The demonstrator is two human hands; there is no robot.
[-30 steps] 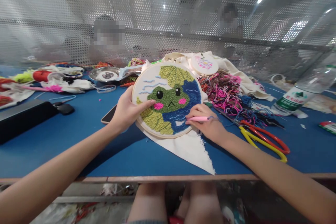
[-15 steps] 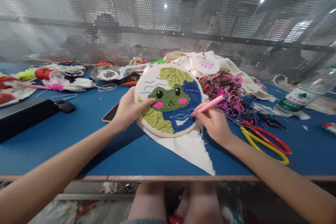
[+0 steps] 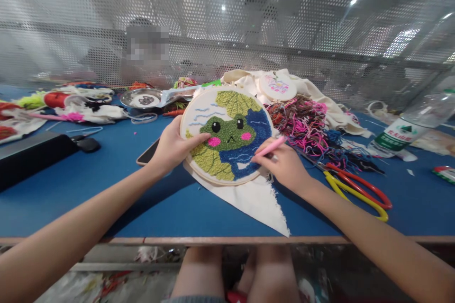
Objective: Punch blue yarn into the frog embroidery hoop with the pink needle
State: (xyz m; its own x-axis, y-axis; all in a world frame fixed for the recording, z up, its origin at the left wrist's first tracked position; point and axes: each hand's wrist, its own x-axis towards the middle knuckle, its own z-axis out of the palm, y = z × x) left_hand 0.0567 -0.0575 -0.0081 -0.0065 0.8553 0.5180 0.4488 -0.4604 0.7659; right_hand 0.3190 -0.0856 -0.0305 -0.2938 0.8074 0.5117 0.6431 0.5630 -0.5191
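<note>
Holding the hoop (image 3: 227, 135) by its left rim in the left hand (image 3: 174, 148), over the middle of the table (image 3: 213, 222). Gripping a pink tool (image 3: 273, 146) in the right hand (image 3: 287, 166), right at the blue stitching on the hoop's lower right. Surrounded by a phone (image 3: 148, 153) on the left, scissors (image 3: 336, 168) on the right and yarn (image 3: 302, 120) at the far right.

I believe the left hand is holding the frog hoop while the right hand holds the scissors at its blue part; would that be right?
Not quite: the head view shows the right hand holding a pink tool, not the scissors, which lie on the table. The left hand does hold the frog hoop.
</note>
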